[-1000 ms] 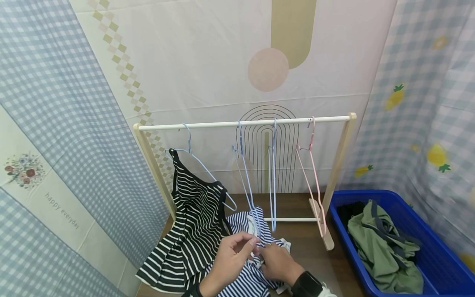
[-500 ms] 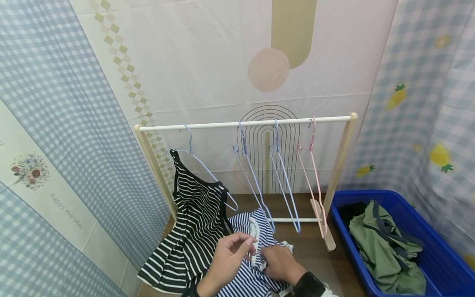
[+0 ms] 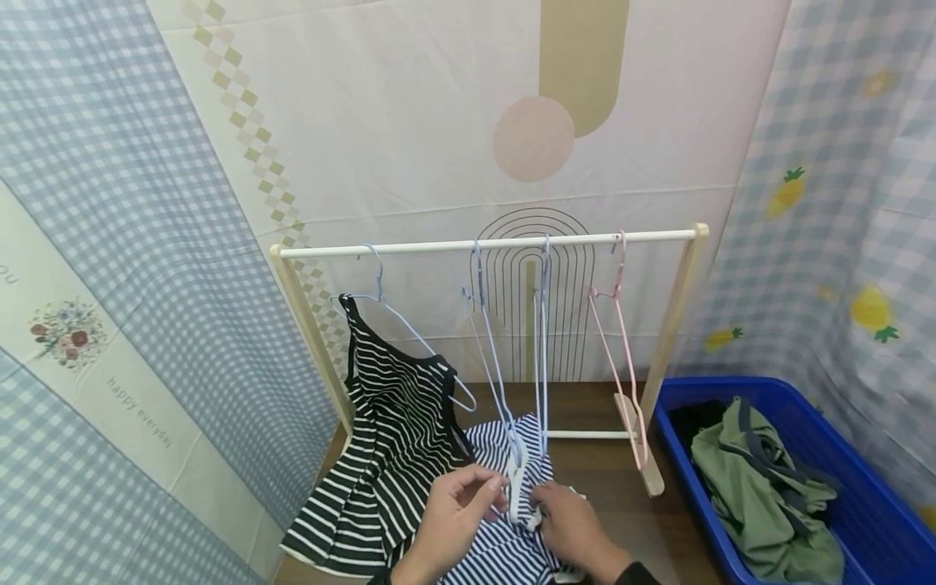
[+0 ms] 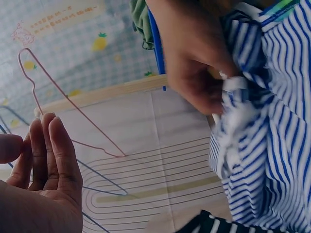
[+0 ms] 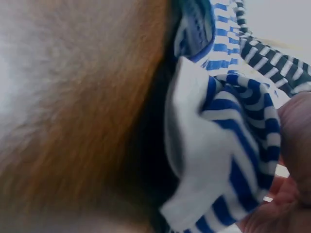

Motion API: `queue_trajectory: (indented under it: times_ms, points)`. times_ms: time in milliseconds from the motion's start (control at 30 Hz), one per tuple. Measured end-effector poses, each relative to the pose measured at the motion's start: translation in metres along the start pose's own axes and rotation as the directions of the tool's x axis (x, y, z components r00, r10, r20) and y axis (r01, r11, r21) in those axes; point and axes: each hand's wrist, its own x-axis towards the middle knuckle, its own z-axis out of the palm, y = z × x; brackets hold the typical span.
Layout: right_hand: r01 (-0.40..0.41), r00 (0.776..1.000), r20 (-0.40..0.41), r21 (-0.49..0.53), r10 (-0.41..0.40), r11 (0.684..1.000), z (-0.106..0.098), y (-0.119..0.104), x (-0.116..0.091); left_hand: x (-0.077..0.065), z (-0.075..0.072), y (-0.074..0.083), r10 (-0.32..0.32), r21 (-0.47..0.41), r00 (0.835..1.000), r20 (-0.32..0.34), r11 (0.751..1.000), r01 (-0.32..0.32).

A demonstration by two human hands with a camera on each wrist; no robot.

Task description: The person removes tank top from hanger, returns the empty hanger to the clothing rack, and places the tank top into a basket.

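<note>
A blue-and-white striped garment (image 3: pixel 488 546) with white trim lies bunched below the rack, overlapping a black-and-white striped camisole (image 3: pixel 405 439). My right hand (image 3: pixel 574 524) pinches the garment near its white trim; in the left wrist view, that trim (image 4: pixel 235 114) hangs just below the fingers. To the left, my left hand (image 3: pixel 457 508) is raised in front of the garment, fingers bent gently and thumb close to them, with nothing between. A blue hanger (image 3: pixel 491 357) dangles just beyond it. Blurred skin fills the left of the right wrist view, beside a striped fold (image 5: pixel 233 160).
The white rail (image 3: pixel 424 246) carries the camisole's blue hanger (image 3: pixel 409 329), another blue hanger (image 3: pixel 543 349) and a pink hanger (image 3: pixel 621 349). A blue basket (image 3: pixel 786 390) with a green garment (image 3: pixel 764 496) stands at the right. Checked cloth walls enclose both sides.
The two middle blue hangers swung right, then back left. My right hand has shifted slightly right and tugged the striped garment's trim along. My left hand has barely moved.
</note>
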Motion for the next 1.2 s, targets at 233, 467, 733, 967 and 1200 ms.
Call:
queue_trajectory:
  times_ms: [233,467,733,967,1200]
  points:
    - [-0.119,0.971,-0.185,0.164,0.149,0.979,-0.037,0.009,-0.012,-0.002,-0.004,-0.001,-0.001,0.002,1.0,-0.024,1.0,0.001]
    - [-0.261,0.885,-0.316,0.271,0.342,0.926,-0.086,0.015,-0.021,-0.002,-0.004,-0.001,-0.011,-0.027,1.0,-0.021,1.0,0.011]
    - [-0.429,0.735,-0.391,0.364,0.554,0.827,-0.137,0.019,-0.026,-0.004,-0.003,0.0,-0.039,-0.027,0.999,-0.005,0.999,0.039]
    - [-0.4,0.625,-0.542,0.395,0.561,0.827,-0.182,0.024,-0.021,-0.004,-0.002,0.001,-0.057,-0.019,0.998,0.0,0.998,0.057]
    - [-0.29,0.551,-0.717,0.315,0.427,0.904,-0.236,0.029,-0.004,-0.004,0.0,-0.001,-0.007,-0.026,1.0,0.007,1.0,0.007]
